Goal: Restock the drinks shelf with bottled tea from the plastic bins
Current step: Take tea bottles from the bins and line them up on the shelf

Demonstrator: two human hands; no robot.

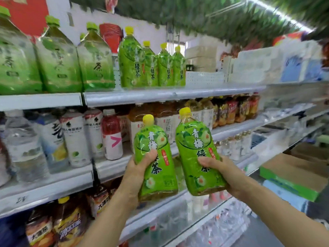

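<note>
I hold two green tea bottles with yellow caps upright in front of the drinks shelf. My left hand [137, 168] grips the left bottle [154, 157] around its middle, thumb across the label. My right hand [224, 173] grips the right bottle [197, 154] from its right side, thumb on the label. Both bottles hang level with the middle shelf [231, 131]. On the top shelf [160, 96] stands a row of matching yellow-capped green tea bottles [151, 66], with bare shelf to their right. No plastic bin is in view.
Large green-capped tea bottles [58, 59] fill the top shelf's left. Water, white and red drinks [74, 139] and brown tea bottles [231, 109] line the middle shelf. Dark tea bottles [67, 223] stand below. Cardboard boxes [295, 172] sit at right on the floor.
</note>
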